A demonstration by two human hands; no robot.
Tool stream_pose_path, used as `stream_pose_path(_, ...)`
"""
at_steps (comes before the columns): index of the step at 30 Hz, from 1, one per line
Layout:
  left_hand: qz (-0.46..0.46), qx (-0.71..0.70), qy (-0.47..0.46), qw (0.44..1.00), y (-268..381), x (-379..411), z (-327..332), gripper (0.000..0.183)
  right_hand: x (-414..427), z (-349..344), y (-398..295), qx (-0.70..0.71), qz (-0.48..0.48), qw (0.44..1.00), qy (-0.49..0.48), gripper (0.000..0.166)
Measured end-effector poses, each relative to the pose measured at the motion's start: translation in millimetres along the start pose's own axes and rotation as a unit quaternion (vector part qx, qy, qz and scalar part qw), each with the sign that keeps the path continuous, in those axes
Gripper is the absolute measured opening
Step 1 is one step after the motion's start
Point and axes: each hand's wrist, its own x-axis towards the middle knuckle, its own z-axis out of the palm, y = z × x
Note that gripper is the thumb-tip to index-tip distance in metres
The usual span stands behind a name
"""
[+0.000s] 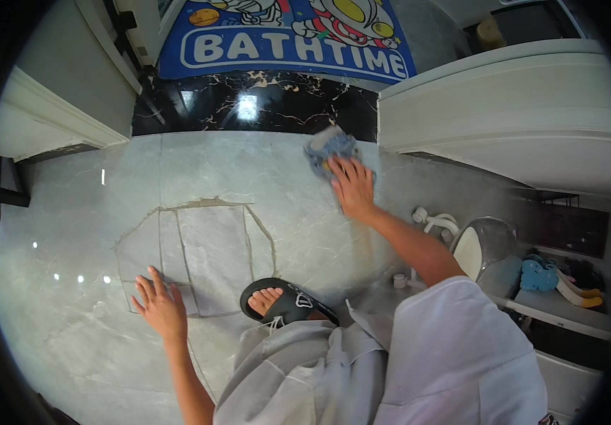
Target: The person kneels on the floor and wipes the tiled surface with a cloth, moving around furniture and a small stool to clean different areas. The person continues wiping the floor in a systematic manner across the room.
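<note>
Under my right hand (356,191) is a crumpled blue-grey cloth (332,146), pressed on the glossy grey floor tile (279,175) just short of the black marble threshold (279,106). The fingers lie over the cloth, and a bit of yellow shows beneath them. My left hand (159,305) has its fingers spread and holds nothing. It is above or on a patched part of the floor (215,249), outlined by rough grout lines; whether it touches cannot be told. A black slide sandal (289,300) on my foot stands beside this patch.
Beyond the threshold lies a blue bath mat (289,53) with cartoon astronauts. White door frames (496,101) flank it. On the right are a white wheeled item (438,220) and a low shelf (544,313) holding a blue cloud-shaped object (539,274). A black furniture leg (14,197) stands at left.
</note>
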Motion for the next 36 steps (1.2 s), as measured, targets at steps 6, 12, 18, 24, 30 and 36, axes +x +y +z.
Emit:
stream_pose_path(6,0.000,0.004,-0.007,1.000,8.4,5.3,-9.7,0.064,49.9,0.5,45.2,-0.041,0.035,0.998,0.036,0.050)
stream_pose_path(12,-0.016,0.002,-0.009,1.000,7.2,3.2,-10.6,0.064,-23.6,0.5,3.1,-0.018,0.052,0.998,-0.002,0.050)
stream_pose_path(18,-0.007,0.028,-0.002,1.000,3.1,2.6,-4.0,0.065,46.2,12.7,48.6,-0.066,0.082,0.993,0.059,0.048)
stream_pose_path(24,-0.025,-0.020,-0.068,0.997,10.9,8.4,-26.6,0.062,46.6,10.6,44.1,-0.034,0.087,0.994,0.062,0.049)
stream_pose_path(30,-0.028,-0.046,-0.053,0.997,1.8,4.1,-23.6,0.065,-83.3,-13.1,-68.4,0.095,-0.213,0.961,-0.151,0.057)
stream_pose_path(36,-0.048,-0.126,-0.072,0.988,2.0,2.7,-24.0,0.059,122.0,19.5,-79.4,0.139,-0.336,0.931,0.019,0.030)
